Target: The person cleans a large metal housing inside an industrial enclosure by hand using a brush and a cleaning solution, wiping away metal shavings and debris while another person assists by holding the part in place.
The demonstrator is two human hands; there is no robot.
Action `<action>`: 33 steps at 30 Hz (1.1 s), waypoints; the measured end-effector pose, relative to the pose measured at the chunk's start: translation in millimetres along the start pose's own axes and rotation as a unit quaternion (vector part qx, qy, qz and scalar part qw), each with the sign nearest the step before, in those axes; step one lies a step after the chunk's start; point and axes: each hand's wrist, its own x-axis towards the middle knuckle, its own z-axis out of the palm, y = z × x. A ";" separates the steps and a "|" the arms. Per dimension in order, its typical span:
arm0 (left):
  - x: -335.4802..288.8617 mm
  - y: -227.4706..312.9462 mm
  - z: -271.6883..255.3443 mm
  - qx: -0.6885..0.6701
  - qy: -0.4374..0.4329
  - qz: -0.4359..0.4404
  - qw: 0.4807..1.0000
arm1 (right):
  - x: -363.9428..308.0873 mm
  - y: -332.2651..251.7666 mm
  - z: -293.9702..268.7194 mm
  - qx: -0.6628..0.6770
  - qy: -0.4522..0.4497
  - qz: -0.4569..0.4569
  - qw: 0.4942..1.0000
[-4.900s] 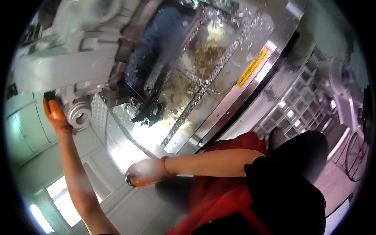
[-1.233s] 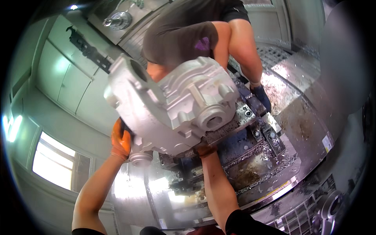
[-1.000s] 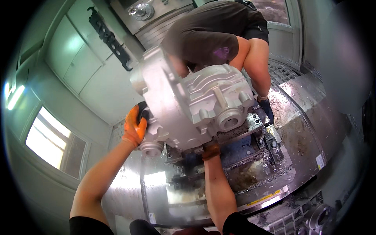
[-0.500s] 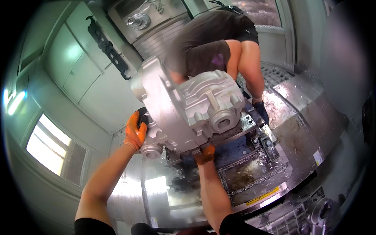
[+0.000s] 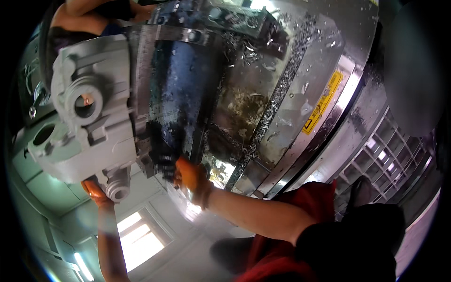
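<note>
A large grey metal casting (image 5: 110, 113) with round bored bosses sits on a dark machine fixture (image 5: 143, 84), at the left. My left hand (image 5: 96, 191), in an orange glove, grips the casting's edge beside a small round boss; its fingertips are partly hidden behind the metal. My right hand (image 5: 192, 181), also orange-gloved, is at the near end of the fixture, next to a black clamp-like part (image 5: 162, 157). Its fingers are curled, and what they close on is hidden and blurred.
Metal chips (image 5: 277, 103) and wet residue cover the machine bed. A yellow label (image 5: 322, 102) is on its front edge, with a metal grating (image 5: 380, 155) beyond. Another person's bare limb (image 5: 80, 21) shows at the upper left, behind the casting. A bright window (image 5: 141, 239) is below.
My view has turned and come closer to the fixture, so the casting now appears at the left. My right hand has gone from under the casting's front to the fixture's end; my left stays on the casting.
</note>
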 end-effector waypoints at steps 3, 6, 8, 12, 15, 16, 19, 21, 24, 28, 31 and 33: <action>5.5 7.5 15.9 -0.016 -0.062 0.032 0.997 | -34.8 -18.3 -1.8 -0.079 -0.020 0.021 0.996; 10.8 7.5 8.9 0.034 -0.056 0.048 0.997 | -56.6 -33.4 -3.6 -0.161 -0.084 0.025 0.983; 16.1 11.0 3.2 0.064 -0.053 0.060 0.995 | -70.4 -31.7 -3.7 -0.193 -0.084 -0.001 0.978; 19.3 18.7 -10.7 0.106 -0.054 0.067 0.991 | -86.1 -18.3 -17.3 -0.062 -0.149 0.063 0.985; 24.9 20.2 -10.7 0.127 -0.065 0.075 0.987 | -94.9 -18.8 -27.1 -0.050 -0.169 0.106 0.979; 22.9 22.5 -16.4 0.134 -0.064 0.076 0.986 | -99.0 -15.4 -29.1 -0.053 -0.170 0.118 0.977; 23.8 28.7 -19.7 0.152 -0.069 0.079 0.983 | -108.3 -5.8 -41.3 0.014 -0.182 0.155 0.971; 24.5 31.6 -21.9 0.162 -0.068 0.079 0.981 | -110.5 0.6 -44.9 0.013 -0.190 0.161 0.968; 27.6 34.5 -18.4 0.172 -0.076 0.087 0.978 | -108.2 14.7 -56.1 0.029 -0.236 0.125 0.963; 29.5 34.8 -19.9 0.184 -0.079 0.091 0.976 | -104.5 -4.8 -44.1 0.037 -0.195 0.171 0.965; 30.3 35.9 -21.3 0.191 -0.081 0.095 0.974 | -99.6 -10.3 -41.3 0.020 -0.192 0.178 0.965; 31.3 36.6 -22.2 0.196 -0.082 0.098 0.972 | -95.6 -13.4 -39.7 -0.004 -0.191 0.186 0.964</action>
